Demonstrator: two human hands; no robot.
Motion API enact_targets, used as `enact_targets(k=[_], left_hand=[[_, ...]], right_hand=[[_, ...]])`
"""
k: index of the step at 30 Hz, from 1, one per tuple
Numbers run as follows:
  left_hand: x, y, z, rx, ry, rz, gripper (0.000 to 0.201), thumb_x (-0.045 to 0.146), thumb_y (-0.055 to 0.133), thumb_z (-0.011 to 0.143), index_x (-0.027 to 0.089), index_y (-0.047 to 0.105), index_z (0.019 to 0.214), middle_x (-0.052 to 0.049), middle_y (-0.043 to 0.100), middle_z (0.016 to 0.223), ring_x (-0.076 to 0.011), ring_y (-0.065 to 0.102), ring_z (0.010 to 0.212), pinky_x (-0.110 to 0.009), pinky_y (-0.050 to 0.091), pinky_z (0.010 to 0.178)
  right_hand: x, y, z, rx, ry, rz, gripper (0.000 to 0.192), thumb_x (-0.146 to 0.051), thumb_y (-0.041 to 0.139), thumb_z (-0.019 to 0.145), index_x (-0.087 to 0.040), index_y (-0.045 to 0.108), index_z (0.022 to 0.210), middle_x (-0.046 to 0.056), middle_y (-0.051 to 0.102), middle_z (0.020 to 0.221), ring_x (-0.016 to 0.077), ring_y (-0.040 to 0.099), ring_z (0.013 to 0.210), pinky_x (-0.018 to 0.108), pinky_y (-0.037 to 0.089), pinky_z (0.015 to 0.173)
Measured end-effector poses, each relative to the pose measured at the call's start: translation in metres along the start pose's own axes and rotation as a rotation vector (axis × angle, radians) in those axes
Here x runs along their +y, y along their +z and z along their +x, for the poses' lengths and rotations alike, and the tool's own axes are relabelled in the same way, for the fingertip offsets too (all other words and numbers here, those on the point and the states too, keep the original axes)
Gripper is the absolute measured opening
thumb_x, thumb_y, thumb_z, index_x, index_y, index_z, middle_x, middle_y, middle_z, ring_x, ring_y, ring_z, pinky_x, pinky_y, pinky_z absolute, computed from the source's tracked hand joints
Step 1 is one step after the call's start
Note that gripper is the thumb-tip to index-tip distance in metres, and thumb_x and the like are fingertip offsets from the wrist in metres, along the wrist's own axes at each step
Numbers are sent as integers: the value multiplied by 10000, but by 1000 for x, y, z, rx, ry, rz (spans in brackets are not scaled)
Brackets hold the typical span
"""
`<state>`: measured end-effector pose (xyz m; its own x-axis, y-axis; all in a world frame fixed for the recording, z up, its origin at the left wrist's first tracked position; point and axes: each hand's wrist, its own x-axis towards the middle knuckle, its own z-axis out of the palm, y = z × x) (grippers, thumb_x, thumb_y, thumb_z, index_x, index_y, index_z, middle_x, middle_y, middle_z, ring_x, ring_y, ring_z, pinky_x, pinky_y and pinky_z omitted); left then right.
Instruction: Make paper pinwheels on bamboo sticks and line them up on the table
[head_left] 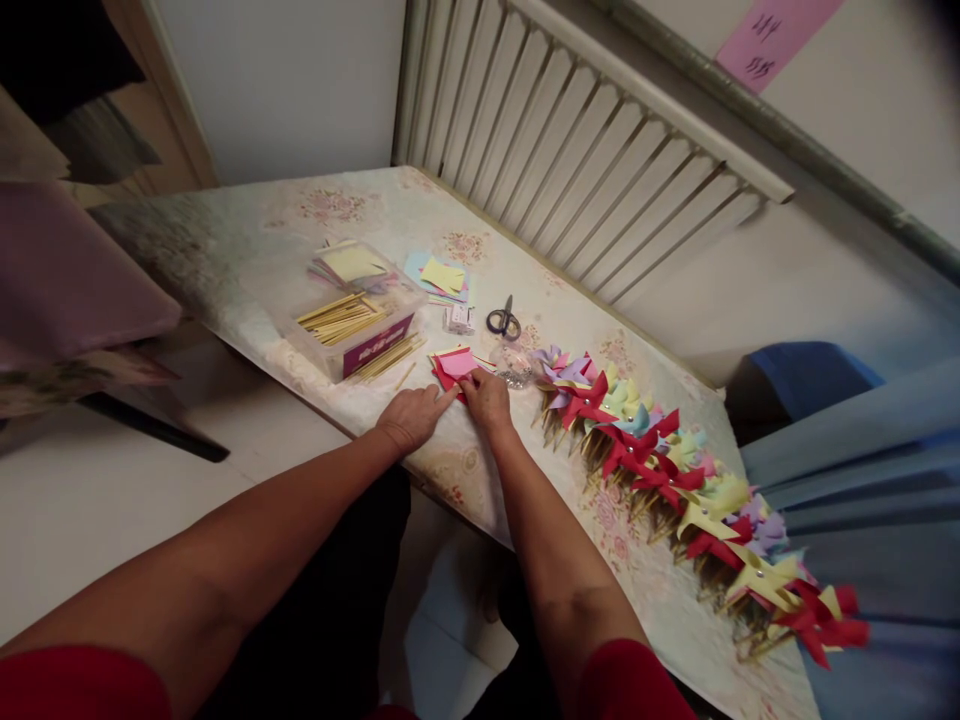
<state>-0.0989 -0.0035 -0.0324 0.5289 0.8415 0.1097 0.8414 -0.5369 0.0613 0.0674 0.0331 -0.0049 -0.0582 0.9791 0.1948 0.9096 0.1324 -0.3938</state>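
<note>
Red paper, with a pink piece on top, lies by the near edge of the table. My left hand reaches it from the left, fingers closed and their tips at its lower edge. On the other side my right hand is bent over the paper, its fingers pinching the right edge; the fingertips are partly hidden. A clear bag of small metal pins lies just past my right hand. Dark-handled scissors rest farther back.
A clear plastic box of thin wooden sticks stands left, with loose sticks beside it. Behind are a small white box and stacked coloured paper. Finished paper pinwheels line the right side. A radiator borders the table.
</note>
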Motion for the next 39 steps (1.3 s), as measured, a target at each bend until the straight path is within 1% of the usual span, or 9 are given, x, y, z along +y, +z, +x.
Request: enact_targets(k=[7, 14, 17, 20, 23, 26, 29, 35, 39], left_hand=[[0, -3, 1, 9, -2, 5, 469, 130, 358, 953, 203, 490, 1397, -122, 602, 1014, -240, 645, 818, -357, 453, 669], [0, -4, 2, 6, -31, -52, 413, 157, 362, 961, 202, 538, 1333, -123, 597, 1018, -244, 632, 835, -378, 462, 721], [0, -3, 2, 3, -40, -69, 413, 163, 361, 966, 208, 532, 1339, -119, 598, 1026, -232, 631, 845, -372, 459, 742], [0, -4, 1, 11, -41, -67, 424, 167, 358, 968, 201, 518, 1359, -124, 598, 1037, -240, 626, 862, -376, 459, 740], [-1, -3, 0, 28, -34, -58, 436, 166, 357, 965, 183, 504, 1375, -134, 591, 1057, -255, 613, 880, -391, 462, 736], [-1, -2, -1, 52, -28, -60, 432, 157, 359, 962, 173, 505, 1368, -140, 581, 1062, -259, 592, 911, -397, 465, 757], [-2, 0, -1, 81, -28, -58, 399, 154, 364, 960, 168, 543, 1316, -139, 571, 1046, -256, 577, 925, -394, 463, 772], [-2, 3, 0, 109, -50, -73, 477, 153, 417, 930, 179, 487, 1401, -141, 558, 1083, -260, 550, 975, -390, 455, 806], [-3, 2, 1, 108, -49, -79, 461, 165, 431, 920, 152, 524, 1371, -155, 559, 1110, -277, 535, 986, -408, 453, 812]], right_hand=[[-2, 2, 4, 41, 27, 23, 217, -296, 600, 889, -195, 632, 698, -18, 591, 650, 134, 419, 614, 260, 239, 606], [2, 4, 11, 104, 44, 162, 257, -290, 572, 851, -204, 536, 611, -54, 468, 566, 125, 397, 581, 251, 257, 589], [6, 2, 14, 127, 60, 217, 225, -307, 553, 839, -205, 554, 638, -52, 491, 576, 127, 412, 588, 245, 276, 586], [8, 0, 15, 135, 66, 285, 215, -332, 541, 831, -202, 581, 664, -51, 528, 599, 124, 418, 595, 238, 296, 586], [7, -3, 16, 148, 82, 336, 219, -333, 537, 814, -199, 567, 644, -62, 505, 582, 118, 411, 587, 235, 298, 580], [4, -6, 16, 167, 104, 354, 218, -321, 538, 798, -198, 538, 618, -69, 470, 563, 115, 405, 584, 237, 288, 576], [1, -8, 16, 155, 109, 355, 223, -313, 541, 789, -199, 517, 598, -72, 456, 558, 113, 404, 588, 237, 290, 581], [-1, -13, 16, 152, 115, 355, 241, -313, 531, 783, -204, 474, 576, -75, 428, 552, 112, 402, 595, 232, 299, 592], [0, -16, 19, 174, 115, 384, 215, -314, 520, 784, -198, 515, 604, -65, 467, 567, 115, 427, 604, 229, 318, 605]])
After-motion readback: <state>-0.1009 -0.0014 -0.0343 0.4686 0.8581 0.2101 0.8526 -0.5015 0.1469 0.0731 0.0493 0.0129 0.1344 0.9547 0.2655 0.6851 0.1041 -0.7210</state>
